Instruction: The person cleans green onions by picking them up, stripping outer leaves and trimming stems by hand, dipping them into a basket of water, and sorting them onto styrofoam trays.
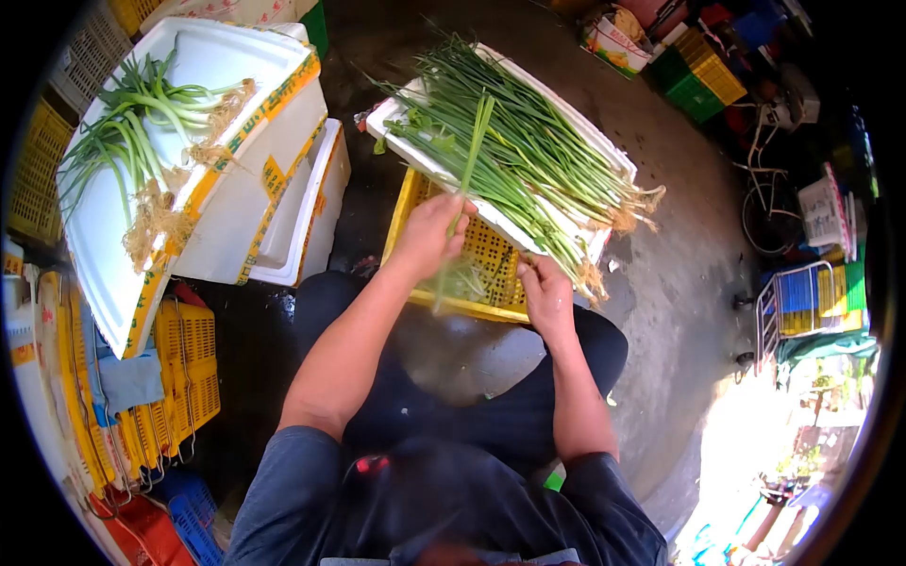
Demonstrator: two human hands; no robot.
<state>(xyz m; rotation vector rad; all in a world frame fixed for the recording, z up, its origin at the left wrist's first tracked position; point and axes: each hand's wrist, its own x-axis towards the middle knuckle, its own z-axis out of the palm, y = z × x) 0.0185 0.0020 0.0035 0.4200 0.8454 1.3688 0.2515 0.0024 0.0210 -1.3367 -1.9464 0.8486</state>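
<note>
My left hand (436,234) is closed around a green onion (478,141), its leaves pointing up and away from me; the lower end is blurred below the fist. My right hand (547,297) has its fingers curled in by the near edge of the white foam tray, close to the onion roots; what it pinches, if anything, is hidden. A thick heap of green onions (528,141) lies across that foam tray (618,158), roots to the right. Under both hands is a yellow plastic crate (401,212) with pale scraps inside.
At left, stacked white foam boxes (222,231) carry a lid (104,259) with bunches of rooted green onions (142,141). Yellow crates (184,349) stand lower left. A wire-frame cart (797,302) and a bicycle wheel (769,212) are at right.
</note>
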